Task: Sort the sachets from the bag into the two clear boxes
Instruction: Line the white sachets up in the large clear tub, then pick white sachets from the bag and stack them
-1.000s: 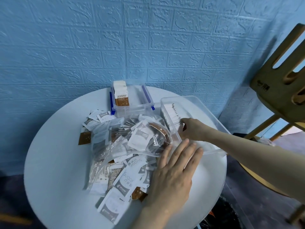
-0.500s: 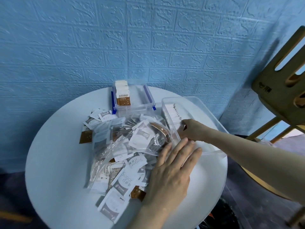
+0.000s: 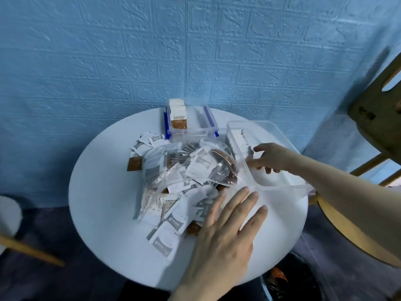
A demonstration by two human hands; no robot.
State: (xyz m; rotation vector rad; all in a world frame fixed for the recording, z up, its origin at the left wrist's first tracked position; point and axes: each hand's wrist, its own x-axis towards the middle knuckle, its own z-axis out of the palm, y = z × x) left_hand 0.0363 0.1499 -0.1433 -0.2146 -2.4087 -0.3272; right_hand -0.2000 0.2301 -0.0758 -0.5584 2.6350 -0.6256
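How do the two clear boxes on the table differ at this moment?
The small box has blue latches and holds upright brown-and-white sachets; the large box has no latches and holds white sachets. The small box stands untouched by the wall; the right hand reaches into the large box, which overhangs the table edge. Both are clear, lidless plastic.

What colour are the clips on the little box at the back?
Blue. The clips on the small clear box show best in the head view.
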